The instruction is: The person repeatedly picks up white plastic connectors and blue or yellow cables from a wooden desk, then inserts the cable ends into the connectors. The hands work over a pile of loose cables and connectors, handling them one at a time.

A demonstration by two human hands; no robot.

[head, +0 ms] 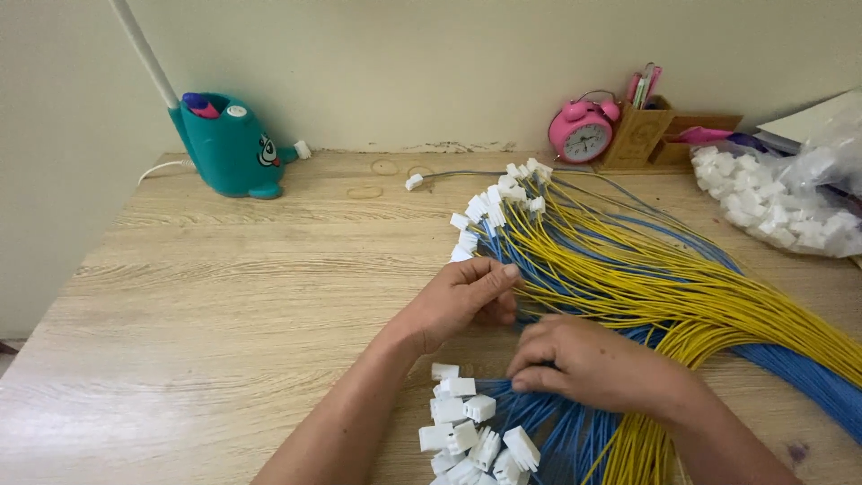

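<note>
The left hand (458, 301) pinches yellow and blue wires (628, 278) between thumb and fingers, just below the far fan of white connectors (489, 211). The right hand (588, 364), fingers curled together, presses the bundle on the wooden table (224, 287), beside the near connectors (467, 431).

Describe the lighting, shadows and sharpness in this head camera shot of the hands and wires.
Head view: soft, even light, with only faint shadows under the left hand and right hand on the wooden table. The yellow and blue wires are sharp. The pink alarm clock is a little softer. The plastic bag of white connectors shows mild glare. The edges bend slightly, as with a wide lens.
</note>
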